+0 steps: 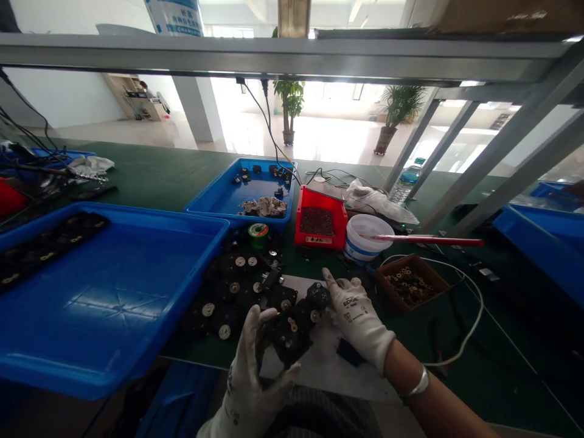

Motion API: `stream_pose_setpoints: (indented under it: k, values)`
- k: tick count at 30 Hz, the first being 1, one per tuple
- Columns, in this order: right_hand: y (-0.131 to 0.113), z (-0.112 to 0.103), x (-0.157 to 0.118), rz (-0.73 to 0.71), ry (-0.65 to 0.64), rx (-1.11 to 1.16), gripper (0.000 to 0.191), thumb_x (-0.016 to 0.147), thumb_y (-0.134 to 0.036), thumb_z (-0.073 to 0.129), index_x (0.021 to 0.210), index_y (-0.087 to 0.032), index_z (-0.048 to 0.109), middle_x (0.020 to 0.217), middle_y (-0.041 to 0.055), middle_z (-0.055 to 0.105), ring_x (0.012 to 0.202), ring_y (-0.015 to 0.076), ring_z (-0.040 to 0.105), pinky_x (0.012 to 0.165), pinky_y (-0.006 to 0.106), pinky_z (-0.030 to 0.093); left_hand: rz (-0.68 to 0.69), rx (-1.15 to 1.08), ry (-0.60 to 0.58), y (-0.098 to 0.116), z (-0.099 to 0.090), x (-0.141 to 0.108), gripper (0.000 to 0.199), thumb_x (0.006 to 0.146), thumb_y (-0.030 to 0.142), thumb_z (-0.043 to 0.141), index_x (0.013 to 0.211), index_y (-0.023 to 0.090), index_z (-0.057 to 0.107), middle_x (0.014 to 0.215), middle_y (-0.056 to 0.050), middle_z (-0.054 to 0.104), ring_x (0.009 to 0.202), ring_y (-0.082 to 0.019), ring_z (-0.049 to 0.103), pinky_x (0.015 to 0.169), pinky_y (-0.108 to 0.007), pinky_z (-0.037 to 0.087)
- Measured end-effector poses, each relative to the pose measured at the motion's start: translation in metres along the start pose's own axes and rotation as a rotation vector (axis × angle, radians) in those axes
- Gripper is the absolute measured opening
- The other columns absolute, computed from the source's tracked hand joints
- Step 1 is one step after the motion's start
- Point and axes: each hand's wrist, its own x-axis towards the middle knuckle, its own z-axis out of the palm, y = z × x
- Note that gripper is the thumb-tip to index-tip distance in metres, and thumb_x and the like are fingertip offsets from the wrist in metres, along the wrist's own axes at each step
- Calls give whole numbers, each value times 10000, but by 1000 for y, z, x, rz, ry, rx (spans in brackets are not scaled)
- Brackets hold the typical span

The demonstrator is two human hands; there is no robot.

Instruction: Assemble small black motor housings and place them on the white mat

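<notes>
A black plastic part with small brass-coloured fittings [288, 334] is at the front, over a white sheet [323, 359]. My left hand [260, 377], in a white glove, cups it, fingers on the left side and thumb below. My right hand [360, 319], also gloved, lies just right of a black rounded piece [318, 294] at the part's upper end. Its index finger is stretched out; whether it touches that piece is unclear. Several similar black parts with silver discs [224, 331] crowd the table to the left.
A large blue tray [109, 365] is at left, with a smaller blue tray [214, 194] behind. A red bin [322, 242] of small dark pieces, a white tub [365, 243] with a red-handled tool [429, 241] across it, and a brown box [387, 286] of brass pieces stand right.
</notes>
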Motion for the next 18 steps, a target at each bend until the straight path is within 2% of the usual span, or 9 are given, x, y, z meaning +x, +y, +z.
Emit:
stream_pose_setpoints:
  k: [4,9,11,15,17,18]
  values:
    - [-7,3,2,30,0,36,796,881,-159,712,1621,-153,420,1222,178,732,1105,322,690,1102,483,433,0,5,-21,-3,0,3,890,981,328,691,1687,237,157,1455,-228,587,1317,-335,664,1020,-477,630]
    - [-16,12,5,59,69,103,744,876,-137,705,1584,-171,476,1150,162,742,1011,303,693,933,389,518,-18,10,-49,-3,0,5,914,973,314,699,1689,250,134,1464,-225,581,1343,-345,643,1058,-521,601]
    - [-17,12,6,87,126,134,722,874,-159,693,1567,-148,490,1135,174,735,995,320,682,902,405,531,-26,7,-54,-4,-1,5,926,965,310,706,1689,255,132,1468,-217,578,1357,-347,630,1075,-534,587]
    - [-14,-4,-6,161,289,238,642,945,-215,554,1556,-45,454,1163,246,689,1019,383,659,922,538,523,-24,-31,-64,-4,-2,10,943,943,278,730,1685,261,148,1481,-204,571,1370,-338,620,1080,-513,588]
    - [-13,-20,-18,122,376,449,575,984,-250,492,1534,-82,486,1191,237,690,1068,381,671,954,563,522,-17,-44,-74,-5,-2,14,948,939,261,731,1684,258,146,1488,-205,566,1367,-335,622,1081,-507,588]
    - [-14,-29,-25,80,381,544,529,999,-276,481,1509,-143,523,1195,197,711,1099,355,685,980,536,531,-10,-48,-85,-5,-1,16,952,937,264,733,1685,254,144,1487,-208,568,1366,-336,624,1083,-507,587]
